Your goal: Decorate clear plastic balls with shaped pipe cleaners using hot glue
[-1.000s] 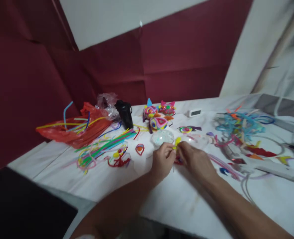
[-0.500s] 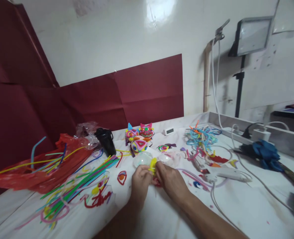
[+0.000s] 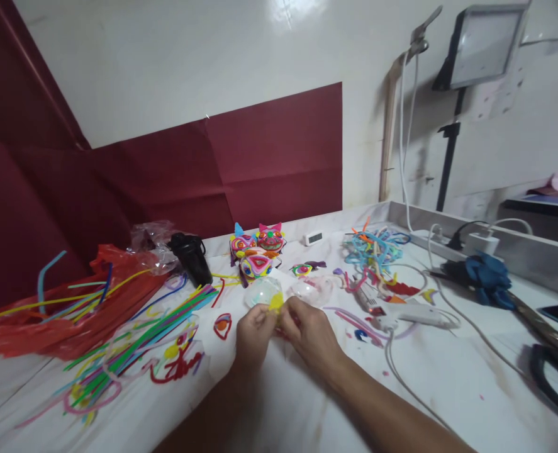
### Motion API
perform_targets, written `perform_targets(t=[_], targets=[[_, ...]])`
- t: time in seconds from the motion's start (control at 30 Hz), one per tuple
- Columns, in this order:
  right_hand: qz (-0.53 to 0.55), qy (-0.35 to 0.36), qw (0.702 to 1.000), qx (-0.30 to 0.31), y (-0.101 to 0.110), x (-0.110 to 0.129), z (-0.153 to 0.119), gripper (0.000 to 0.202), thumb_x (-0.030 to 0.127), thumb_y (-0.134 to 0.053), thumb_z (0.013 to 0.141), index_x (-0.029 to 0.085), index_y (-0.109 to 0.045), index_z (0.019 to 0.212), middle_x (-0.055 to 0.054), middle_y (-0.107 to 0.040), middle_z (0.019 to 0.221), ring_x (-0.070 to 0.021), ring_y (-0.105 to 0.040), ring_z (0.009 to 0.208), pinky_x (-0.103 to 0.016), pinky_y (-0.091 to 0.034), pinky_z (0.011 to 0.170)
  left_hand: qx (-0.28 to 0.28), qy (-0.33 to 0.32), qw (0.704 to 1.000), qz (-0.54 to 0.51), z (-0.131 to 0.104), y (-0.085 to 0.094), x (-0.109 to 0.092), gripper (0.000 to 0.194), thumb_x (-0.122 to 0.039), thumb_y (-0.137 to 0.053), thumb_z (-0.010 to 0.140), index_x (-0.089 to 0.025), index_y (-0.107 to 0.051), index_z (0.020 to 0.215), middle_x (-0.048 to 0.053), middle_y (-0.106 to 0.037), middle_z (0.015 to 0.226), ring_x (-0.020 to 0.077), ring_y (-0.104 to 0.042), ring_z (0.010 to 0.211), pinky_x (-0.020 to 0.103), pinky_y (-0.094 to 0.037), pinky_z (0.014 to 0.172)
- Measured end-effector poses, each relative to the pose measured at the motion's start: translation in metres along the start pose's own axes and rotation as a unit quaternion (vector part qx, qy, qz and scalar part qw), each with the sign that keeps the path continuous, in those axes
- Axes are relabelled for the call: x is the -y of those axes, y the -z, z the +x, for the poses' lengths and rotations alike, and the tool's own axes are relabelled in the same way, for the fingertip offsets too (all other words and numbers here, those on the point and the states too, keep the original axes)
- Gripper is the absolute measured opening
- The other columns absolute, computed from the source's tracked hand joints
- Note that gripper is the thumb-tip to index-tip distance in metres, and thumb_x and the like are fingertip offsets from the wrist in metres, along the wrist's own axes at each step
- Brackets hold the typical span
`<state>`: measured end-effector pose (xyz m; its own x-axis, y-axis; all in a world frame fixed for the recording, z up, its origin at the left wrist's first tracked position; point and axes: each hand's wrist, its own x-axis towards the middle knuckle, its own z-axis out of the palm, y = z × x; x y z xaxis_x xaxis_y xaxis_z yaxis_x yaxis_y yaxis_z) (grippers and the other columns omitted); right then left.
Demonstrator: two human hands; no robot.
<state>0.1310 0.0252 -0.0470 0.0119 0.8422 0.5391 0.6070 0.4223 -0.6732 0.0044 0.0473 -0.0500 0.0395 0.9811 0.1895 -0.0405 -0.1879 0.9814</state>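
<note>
My left hand [image 3: 254,335] and my right hand [image 3: 309,330] meet at the middle of the table, fingertips pinched together. Between them is a small fuzzy yellow piece [image 3: 275,302], which looks like pipe cleaner; the fingers cover its lower part. A bit of red or pink shows beneath the fingers, too hidden to name. Just beyond the hands are two clear plastic domes, a left dome [image 3: 263,291] and a right dome [image 3: 312,289]. An orange and red eye-shaped piece [image 3: 223,326] lies left of my left hand.
Several colourful animal heads [image 3: 256,265] stand at the back beside a black cup [image 3: 191,259]. Pipe cleaners [image 3: 153,336] and a red plastic bag [image 3: 132,302] lie left. To the right are a white glue gun [image 3: 418,313], tangled pipe cleaners [image 3: 375,246], a cable and black-handled scissors [image 3: 540,371].
The whole view has shifted, so the table things sit a little further left and higher. Both hands stay together at the yellow piece, with only slight finger movement.
</note>
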Motion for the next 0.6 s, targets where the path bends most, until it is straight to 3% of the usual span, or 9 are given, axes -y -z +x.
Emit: perform_targets(t=[0.2,0.33,0.43,0.6], targets=[[-0.033,-0.020,0.999,0.016,0.0022,0.0029,-0.0007,0.027,0.045,-0.049,0.087,0.022,-0.052,0.074,-0.001,-0.062,0.064,-0.0153,-0.057,0.057,-0.024,-0.034,0.054,-0.024,-0.066,0.993,0.090,-0.0057,0.0012,0.0005,0.003,-0.021,-0.065,0.068,-0.018,-0.065,0.069,-0.001,-0.068,0.059,0.0152,-0.066,0.060,0.020,-0.050,0.056],[0.000,-0.015,0.999,0.028,0.0027,0.0014,0.0007,0.024,0.037,-0.043,0.090,0.021,-0.052,0.074,-0.001,-0.062,0.064,-0.0147,-0.057,0.057,-0.024,-0.036,0.056,-0.023,-0.071,0.992,0.098,-0.0057,0.0019,0.0016,0.008,-0.024,-0.066,0.071,-0.017,-0.067,0.074,0.002,-0.071,0.066,0.0183,-0.070,0.069,0.022,-0.053,0.061],[0.024,-0.009,0.999,0.036,0.0029,0.0002,0.0023,0.023,0.029,-0.039,0.091,0.021,-0.054,0.075,-0.001,-0.061,0.064,-0.0146,-0.056,0.058,-0.025,-0.036,0.059,-0.022,-0.049,0.997,0.061,-0.0027,0.0012,0.0023,0.015,-0.030,-0.069,0.070,-0.016,-0.066,0.075,0.003,-0.072,0.070,0.0191,-0.070,0.069,0.024,-0.054,0.061],[0.120,-0.037,0.992,0.016,0.0051,-0.0029,0.0051,0.023,0.032,-0.043,0.088,0.021,-0.055,0.071,0.000,-0.057,0.062,-0.0141,-0.050,0.057,-0.026,-0.035,0.059,-0.016,0.034,0.999,-0.035,0.0017,0.0014,0.0000,0.028,-0.039,-0.073,0.067,-0.014,-0.062,0.077,0.003,-0.071,0.070,0.0165,-0.067,0.058,0.027,-0.056,0.058]])
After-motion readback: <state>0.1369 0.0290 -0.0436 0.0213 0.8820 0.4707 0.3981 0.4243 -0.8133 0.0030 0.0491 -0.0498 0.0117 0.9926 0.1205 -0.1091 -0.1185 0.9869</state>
